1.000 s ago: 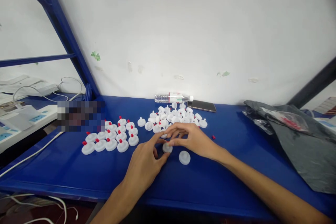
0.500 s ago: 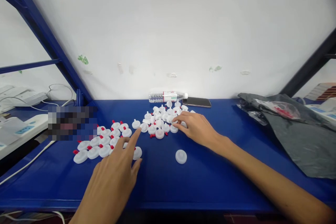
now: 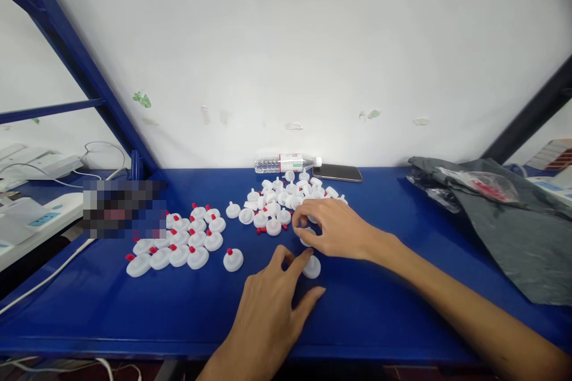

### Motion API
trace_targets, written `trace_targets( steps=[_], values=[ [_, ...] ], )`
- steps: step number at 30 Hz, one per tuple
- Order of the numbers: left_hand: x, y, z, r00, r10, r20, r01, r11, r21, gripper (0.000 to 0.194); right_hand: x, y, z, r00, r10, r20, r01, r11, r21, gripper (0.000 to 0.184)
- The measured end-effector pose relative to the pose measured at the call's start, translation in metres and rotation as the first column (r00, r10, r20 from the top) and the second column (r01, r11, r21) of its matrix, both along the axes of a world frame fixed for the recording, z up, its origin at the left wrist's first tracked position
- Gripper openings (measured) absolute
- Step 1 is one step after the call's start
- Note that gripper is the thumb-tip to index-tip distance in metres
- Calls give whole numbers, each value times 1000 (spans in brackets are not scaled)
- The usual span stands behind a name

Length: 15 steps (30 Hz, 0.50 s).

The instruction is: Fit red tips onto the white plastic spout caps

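My left hand (image 3: 274, 303) is open over the blue table, thumb and index finger apart beside a white round plastic disc with a short nozzle (image 3: 311, 267). The index fingertip reaches the disc's upper edge; whether it touches is unclear. Just behind, my right hand (image 3: 333, 226) has its thumb and fingers closed on another white nozzle disc (image 3: 306, 237), partly hidden by the fingers. Beyond it lies a loose pile of white nozzle discs (image 3: 273, 209), with some red caps among them. One red-capped disc (image 3: 233, 260) sits alone left of my left hand.
Several red-capped discs (image 3: 179, 255) stand in rows at the left. A clear bottle (image 3: 286, 163) and a phone (image 3: 337, 173) lie by the wall. A grey plastic bag (image 3: 504, 232) covers the table's right side. A white cable (image 3: 53, 277) crosses the left edge.
My right hand has come nearer from the pile with a disc in its fingers. My left hand has moved right, from the red-capped discs to the single disc.
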<state>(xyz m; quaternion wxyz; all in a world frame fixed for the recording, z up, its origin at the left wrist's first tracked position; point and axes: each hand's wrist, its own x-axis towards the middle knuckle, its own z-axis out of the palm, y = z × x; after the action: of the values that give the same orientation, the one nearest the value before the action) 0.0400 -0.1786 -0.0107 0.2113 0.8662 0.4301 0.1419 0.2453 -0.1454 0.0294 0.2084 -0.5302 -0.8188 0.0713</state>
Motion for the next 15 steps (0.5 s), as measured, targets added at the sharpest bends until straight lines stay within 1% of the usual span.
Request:
trace_targets(
  steps=[4,5,9,12,15],
  values=[
    [3,2,-1,1000,15,19,-15,1000,-18,29,-7,1,-12,1000,2,10,-2,999,53,22],
    [3,2,-1,999,24,26,-23,999,-23,26,-9,2,-16,1000,5,19,-6,998,63,23],
    [0,-1,3,997,74,30,-74,997,-24,18,-10,6,-27,999,7,47,-11,996,90,16],
    [-5,3,7,991,131,11,-130,991,-9,16,-9,7,-29,999,8,53,-14,993,115,9],
    [-10,11,9,984,177,-9,-177,984,8,17,-7,8,-30,997,37,64,-46,990,133,9]
  ],
)
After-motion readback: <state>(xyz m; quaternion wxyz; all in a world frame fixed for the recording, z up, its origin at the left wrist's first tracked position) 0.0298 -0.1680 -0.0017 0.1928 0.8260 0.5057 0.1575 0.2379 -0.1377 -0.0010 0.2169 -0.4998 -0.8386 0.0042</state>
